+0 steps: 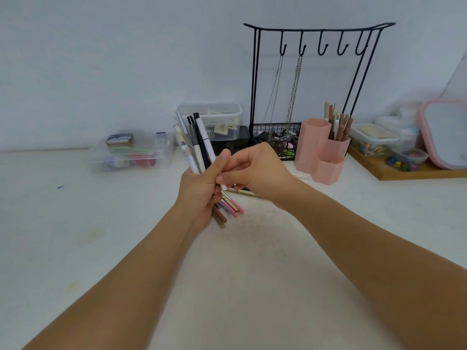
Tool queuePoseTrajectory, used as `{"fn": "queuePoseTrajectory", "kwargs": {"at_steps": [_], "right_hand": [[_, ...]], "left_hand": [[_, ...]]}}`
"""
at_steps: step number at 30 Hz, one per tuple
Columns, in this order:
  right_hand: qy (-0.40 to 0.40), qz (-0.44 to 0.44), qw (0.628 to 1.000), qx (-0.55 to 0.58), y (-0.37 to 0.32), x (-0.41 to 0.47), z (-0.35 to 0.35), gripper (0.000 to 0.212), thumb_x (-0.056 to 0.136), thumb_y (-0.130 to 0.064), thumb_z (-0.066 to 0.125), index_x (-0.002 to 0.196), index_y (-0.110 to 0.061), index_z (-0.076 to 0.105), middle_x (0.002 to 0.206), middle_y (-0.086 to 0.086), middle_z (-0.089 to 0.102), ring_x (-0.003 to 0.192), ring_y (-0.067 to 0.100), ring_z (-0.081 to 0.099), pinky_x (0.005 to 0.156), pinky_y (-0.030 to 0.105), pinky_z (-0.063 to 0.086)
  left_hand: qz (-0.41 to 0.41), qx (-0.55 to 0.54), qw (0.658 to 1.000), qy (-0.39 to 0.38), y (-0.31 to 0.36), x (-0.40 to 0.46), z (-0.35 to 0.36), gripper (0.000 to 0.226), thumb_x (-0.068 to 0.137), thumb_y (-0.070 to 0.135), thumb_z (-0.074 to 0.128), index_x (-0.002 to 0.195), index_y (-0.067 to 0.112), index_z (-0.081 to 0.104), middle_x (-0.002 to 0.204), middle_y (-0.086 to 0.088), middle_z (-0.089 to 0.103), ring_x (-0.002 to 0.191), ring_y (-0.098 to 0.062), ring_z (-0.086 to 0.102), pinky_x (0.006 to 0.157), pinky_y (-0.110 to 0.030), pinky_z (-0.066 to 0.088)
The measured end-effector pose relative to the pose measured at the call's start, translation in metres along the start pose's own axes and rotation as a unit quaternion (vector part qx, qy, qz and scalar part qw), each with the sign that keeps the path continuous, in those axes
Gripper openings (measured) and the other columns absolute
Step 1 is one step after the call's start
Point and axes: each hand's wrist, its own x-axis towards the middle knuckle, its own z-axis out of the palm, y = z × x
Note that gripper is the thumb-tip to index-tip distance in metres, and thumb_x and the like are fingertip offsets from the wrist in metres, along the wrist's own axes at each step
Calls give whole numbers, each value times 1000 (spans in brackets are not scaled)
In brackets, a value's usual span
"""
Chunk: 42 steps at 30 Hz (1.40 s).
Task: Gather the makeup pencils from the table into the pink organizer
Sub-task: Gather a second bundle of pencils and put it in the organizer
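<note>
Left grip [202, 188] clasps the upright pencil bundle [198, 145] — right grip [255, 170] pinches one; pink organizer [321, 152] lies right, nearer the right hand.

Pink organizer [319, 150] — black wire rack [313, 79]

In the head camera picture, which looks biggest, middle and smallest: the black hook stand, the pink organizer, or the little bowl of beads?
1. black hook stand
2. pink organizer
3. bowl of beads
All sit at a similar distance, so the order is safe.
</note>
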Motion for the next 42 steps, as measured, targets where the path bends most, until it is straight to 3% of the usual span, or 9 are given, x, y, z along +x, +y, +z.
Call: {"fn": "queuePoseTrajectory", "kwargs": {"at_steps": [7, 10, 14, 18, 21, 26, 29, 38, 42], "right_hand": [[37, -8, 999, 11, 11, -1, 12, 15, 73, 5, 85, 86, 6, 78, 75, 18, 76, 61, 14, 71, 62, 22, 58], [11, 17, 999, 33, 9, 0, 5, 19, 74, 6, 84, 92, 7, 77, 82, 21, 76, 70, 21, 75, 68, 26, 62], [-14, 28, 999, 35, 0, 4, -9, 16, 78, 1, 82, 93, 0, 77, 82, 17, 77, 77, 25, 77, 71, 29, 63], [74, 33, 996, -47, -7, 11, -36, 8, 84, -11, 80, 91, -11, 77, 76, 4, 78, 73, 17, 77, 64, 22, 60], [125, 22, 984, -128, -2, 13, -57, 3, 85, -15, 80, 86, -14, 77, 71, 3, 77, 68, 15, 76, 61, 21, 60], [37, 57, 937, -342, 15, 15, -72, 5, 84, -18, 80, 84, -14, 79, 70, -5, 72, 66, 11, 68, 65, 25, 56], [-1, 80, 911, -404, 25, 13, -66, 2, 84, -20, 80, 86, -19, 80, 73, -15, 68, 71, 0, 61, 55, 9, 39], [-19, 97, 917, -387, 36, 13, -65, 3, 85, -13, 79, 87, -14, 81, 76, -7, 71, 68, 1, 59, 61, 16, 43], [0, 136, 951, -276, 29, 14, -70, 5, 90, -10, 73, 88, -12, 77, 73, -3, 69, 64, 5, 60, 56, 15, 48]], "left_hand": [[-4, 45, 999, 30, -3, 2, -3, 20, 84, 23, 78, 86, 7, 66, 55, -1, 48, 41, -9, 34, 35, -19, 27], [17, 66, 996, 53, -4, 3, -3, 17, 81, 20, 75, 87, 8, 66, 53, 1, 49, 41, -9, 36, 36, -19, 28], [30, 75, 991, 105, -2, 7, -3, 25, 70, 32, 73, 64, 13, 59, 48, -3, 51, 39, -13, 42, 36, -21, 32], [26, 84, 987, 134, -1, 10, -5, 31, 71, 40, 70, 62, 13, 58, 46, -5, 55, 37, -17, 48, 35, -22, 38], [19, 75, 985, 155, 0, 12, -7, 30, 80, 39, 71, 78, 10, 63, 47, -1, 61, 43, -16, 60, 38, -21, 45], [16, 66, 984, 165, 2, 13, -7, 23, 90, 33, 67, 86, 11, 62, 48, 2, 64, 48, -15, 66, 38, -21, 48], [20, 54, 987, 148, 3, 13, -8, 23, 90, 25, 64, 71, 13, 62, 57, -3, 66, 48, -15, 63, 38, -22, 46], [6, 47, 992, 113, 2, 14, -15, 25, 94, 29, 71, 82, 14, 56, 53, 4, 53, 47, -10, 47, 39, -21, 36], [-12, 20, 995, 101, 4, 11, -14, 32, 92, 35, 74, 81, 16, 50, 51, 5, 48, 43, -8, 40, 36, -19, 28]]}}
